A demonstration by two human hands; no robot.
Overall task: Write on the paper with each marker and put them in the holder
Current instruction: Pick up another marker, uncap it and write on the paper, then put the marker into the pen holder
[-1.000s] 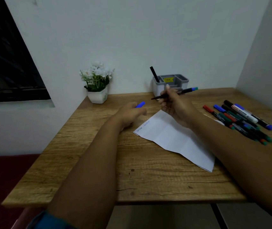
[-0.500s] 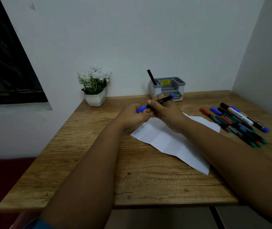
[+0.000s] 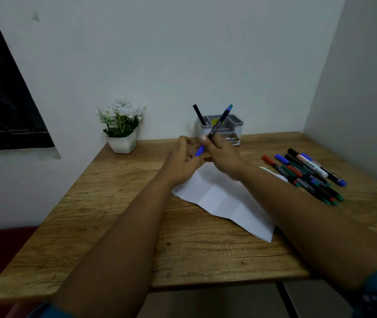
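Note:
My right hand (image 3: pixel 223 154) grips a black marker (image 3: pixel 218 123) above the far end of the white paper (image 3: pixel 224 198). The marker tilts up to the right, its teal end in front of the grey holder (image 3: pixel 237 125). Its blue cap (image 3: pixel 199 151) sits on the lower end, between my two hands. My left hand (image 3: pixel 180 160) is just left of the cap, fingers loosely apart with the tips beside it. One black marker (image 3: pixel 198 114) stands in the holder's left slot. Small writing shows at the paper's left corner.
Several markers (image 3: pixel 306 173) with red, blue, green and black caps lie in a heap at the right. A white pot of white flowers (image 3: pixel 122 131) stands at the back left. The wooden table (image 3: pixel 105 237) meets walls at the back and right.
Both hands came together and the blue cap went onto the marker's tip. The marker has swung from nearly level to steeply upright, and my left hand's fingers have loosened.

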